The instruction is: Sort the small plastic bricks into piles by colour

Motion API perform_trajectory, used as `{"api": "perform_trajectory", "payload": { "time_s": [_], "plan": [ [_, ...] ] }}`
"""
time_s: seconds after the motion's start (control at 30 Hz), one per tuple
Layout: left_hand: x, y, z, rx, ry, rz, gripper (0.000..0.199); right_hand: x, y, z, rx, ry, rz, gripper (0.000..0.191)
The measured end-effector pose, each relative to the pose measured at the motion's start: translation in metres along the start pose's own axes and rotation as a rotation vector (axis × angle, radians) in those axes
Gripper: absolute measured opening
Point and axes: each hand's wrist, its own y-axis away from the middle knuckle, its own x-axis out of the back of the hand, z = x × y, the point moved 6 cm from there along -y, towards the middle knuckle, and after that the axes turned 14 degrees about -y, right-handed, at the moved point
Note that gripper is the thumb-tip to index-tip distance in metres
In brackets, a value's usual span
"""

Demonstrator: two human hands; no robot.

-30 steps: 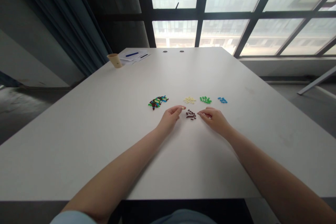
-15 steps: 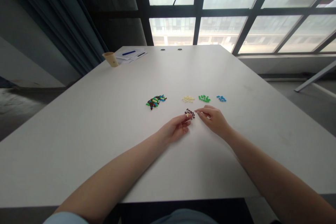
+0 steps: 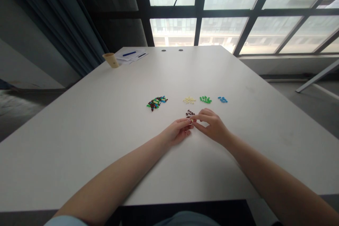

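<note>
the left hand (image 3: 177,131) and right hand (image 3: 212,126) rest low on the white counter (image 3: 79,162), both half closed, their fingertips meeting just below a small heap of dark brown plastic bricks (image 3: 190,113), though i cannot tell whether they hold a piece between them. that heap lies closest to the hands, within easy reach, while a mixed-colour heap (image 3: 156,103) sits to the left of a row of cream bricks (image 3: 189,100), green bricks (image 3: 205,99) and blue bricks (image 3: 222,99), the separate heaps keeping each colour apart.

Prob. glossy plastic bricks (image 3: 156,103), matt tbl top (image 3: 87,141)
</note>
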Motion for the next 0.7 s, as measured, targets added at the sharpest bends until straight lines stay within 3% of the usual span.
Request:
{"api": "perform_trajectory", "payload": {
  "time_s": [0.1, 0.2, 0.3, 0.47, 0.6, 0.7],
  "plan": [
    [0.004, -0.001, 0.000, -0.008, -0.055, 0.019, 0.021, -0.001, -0.002, 0.003, -0.012, 0.016, 0.013, 0.016],
    [0.008, -0.003, 0.004, -0.058, -0.247, 0.031, 0.029, 0.006, -0.010, 0.019, -0.074, 0.096, 0.057, 0.017],
    [0.001, -0.001, 0.009, -0.175, -0.618, -0.087, 0.032, 0.018, -0.026, 0.052, -0.229, 0.236, 0.079, 0.019],
    [-0.018, 0.012, 0.008, -0.368, -1.225, -0.337, 0.026, 0.028, -0.056, 0.109, -0.528, 0.508, -0.035, 0.023],
    [-0.027, 0.019, 0.009, -0.544, -1.412, -0.430, 0.021, 0.019, -0.073, 0.127, -0.642, 0.596, -0.165, 0.023],
    [-0.027, 0.021, 0.010, -0.590, -1.449, -0.441, 0.020, 0.013, -0.079, 0.132, -0.683, 0.618, -0.213, 0.023]
  ]
}}
